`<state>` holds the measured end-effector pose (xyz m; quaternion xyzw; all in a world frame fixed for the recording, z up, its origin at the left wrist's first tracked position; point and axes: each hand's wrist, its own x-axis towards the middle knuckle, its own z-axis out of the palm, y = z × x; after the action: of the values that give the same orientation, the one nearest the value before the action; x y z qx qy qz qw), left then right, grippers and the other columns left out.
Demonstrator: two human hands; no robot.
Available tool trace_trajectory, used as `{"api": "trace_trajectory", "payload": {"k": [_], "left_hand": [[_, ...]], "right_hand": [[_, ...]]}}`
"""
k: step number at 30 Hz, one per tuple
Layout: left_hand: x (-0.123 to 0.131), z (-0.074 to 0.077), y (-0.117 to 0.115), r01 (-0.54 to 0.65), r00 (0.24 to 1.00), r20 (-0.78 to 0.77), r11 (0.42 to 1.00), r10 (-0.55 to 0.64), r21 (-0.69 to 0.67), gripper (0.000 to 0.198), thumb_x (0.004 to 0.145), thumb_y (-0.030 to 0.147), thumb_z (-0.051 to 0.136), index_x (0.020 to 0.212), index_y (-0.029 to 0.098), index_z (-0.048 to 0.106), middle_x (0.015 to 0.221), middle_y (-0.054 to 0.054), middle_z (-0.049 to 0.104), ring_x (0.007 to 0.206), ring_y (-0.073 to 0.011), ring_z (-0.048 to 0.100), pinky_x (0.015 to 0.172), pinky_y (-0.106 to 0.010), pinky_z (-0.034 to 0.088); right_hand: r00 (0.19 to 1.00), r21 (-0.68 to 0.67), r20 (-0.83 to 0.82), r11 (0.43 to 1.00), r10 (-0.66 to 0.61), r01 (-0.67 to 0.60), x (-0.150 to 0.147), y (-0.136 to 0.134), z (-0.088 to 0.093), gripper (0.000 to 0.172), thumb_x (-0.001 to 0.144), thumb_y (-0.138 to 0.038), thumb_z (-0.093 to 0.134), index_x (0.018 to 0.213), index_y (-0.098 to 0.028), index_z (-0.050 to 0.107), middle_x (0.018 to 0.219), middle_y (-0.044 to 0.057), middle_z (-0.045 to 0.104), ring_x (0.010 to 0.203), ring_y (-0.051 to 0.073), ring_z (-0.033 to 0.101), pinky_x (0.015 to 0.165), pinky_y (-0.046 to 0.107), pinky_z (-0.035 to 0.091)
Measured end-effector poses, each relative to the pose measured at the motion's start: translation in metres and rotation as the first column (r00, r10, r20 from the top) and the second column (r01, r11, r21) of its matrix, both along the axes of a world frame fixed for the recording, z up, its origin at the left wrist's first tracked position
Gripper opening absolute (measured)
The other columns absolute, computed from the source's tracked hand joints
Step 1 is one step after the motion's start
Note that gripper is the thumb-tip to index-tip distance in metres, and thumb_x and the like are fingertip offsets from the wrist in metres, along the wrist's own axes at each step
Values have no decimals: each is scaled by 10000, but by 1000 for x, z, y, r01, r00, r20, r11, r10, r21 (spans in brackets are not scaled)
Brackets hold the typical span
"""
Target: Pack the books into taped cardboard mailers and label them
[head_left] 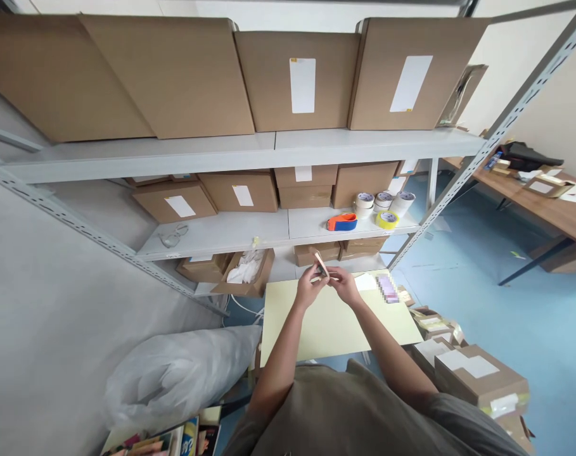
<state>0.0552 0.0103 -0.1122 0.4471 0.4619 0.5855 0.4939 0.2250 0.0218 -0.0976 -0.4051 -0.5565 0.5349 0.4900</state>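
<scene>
Both my hands are raised together above a pale yellow table (326, 329). My left hand (308, 286) is closed on a small flat tan object (321, 263), tilted upright between the fingers. My right hand (343, 283) meets it from the right, its fingers pinched at the same object's lower edge. What the object is, I cannot make out. A small sheet of paper (366, 282) and a blurred pinkish item (388, 288) lie on the table's far right part.
A grey metal shelf rack (249, 155) stands ahead with several cardboard boxes, tape rolls (383, 204) and an orange-blue tape dispenser (342, 222). A white plastic bag (173, 373) lies left, stacked boxes (478, 373) right, a wooden desk (544, 196) far right.
</scene>
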Motion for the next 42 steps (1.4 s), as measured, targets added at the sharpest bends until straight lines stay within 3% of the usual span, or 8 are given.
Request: {"api": "trace_trajectory", "payload": {"k": [3,8,18,23,29,32,35,42], "left_hand": [[15,1,-3,26,997,72,999,-25,-21,545,779,428,898,1266,221,768,1209,-97,772,1074,-275,744,890,-354,620],[5,-4,-1,26,987,159,991,-4,-132,755,644,439,970,1323,180,766,1190,-101,797,974,-265,756,804,-345,629],[-2,-8,-7,8,980,197,978,34,-207,823,659,348,969,1428,212,708,1113,-90,808,1007,-266,762,881,-413,634],[9,-1,-11,-231,973,-38,967,228,-111,664,692,294,961,1324,219,770,1322,-134,742,1206,-298,707,1079,-447,560],[33,15,-17,-103,994,-38,994,102,-44,587,738,358,931,1287,207,787,1195,-98,800,1149,-301,730,1015,-407,581],[21,17,-19,-123,990,57,990,127,-68,577,737,432,923,1245,187,802,1150,-89,810,1058,-274,744,939,-376,601],[0,13,-22,-39,985,162,989,62,-139,666,684,464,958,1260,174,793,1214,-113,794,1031,-277,749,852,-354,610],[-32,-15,-30,54,977,213,978,-10,-203,741,739,423,908,1425,223,713,1287,-124,769,1103,-270,742,881,-341,599]], "right_hand": [[997,81,64,996,30,-35,2,-3,2,334,830,-382,728,1149,-325,808,1304,56,757,1254,305,672,983,455,598],[974,-49,82,975,-210,214,33,8,1,470,779,-429,798,1224,-279,763,1275,105,752,1184,317,688,1015,506,578],[973,-336,-216,929,81,-152,58,3,7,453,680,-358,864,1119,-276,786,1097,47,792,992,248,716,893,411,565],[970,-239,-220,958,105,-158,50,2,9,423,711,-365,864,1115,-276,780,1204,60,796,1091,290,715,915,441,563],[962,-50,-125,967,244,-251,24,-2,2,432,766,-400,831,1187,-303,813,1377,59,741,1358,347,610,1099,516,512],[994,-39,-35,994,102,-103,22,3,-6,469,772,-410,815,1231,-314,797,1429,61,707,1380,336,593,1123,510,510],[999,-110,2,992,-54,54,26,11,-15,554,739,-430,826,1274,-301,760,1356,82,735,1254,326,656,1020,502,572],[986,-305,-162,949,30,-79,21,7,-38,469,671,-384,855,1110,-246,767,968,37,787,768,202,692,772,399,592]]}}
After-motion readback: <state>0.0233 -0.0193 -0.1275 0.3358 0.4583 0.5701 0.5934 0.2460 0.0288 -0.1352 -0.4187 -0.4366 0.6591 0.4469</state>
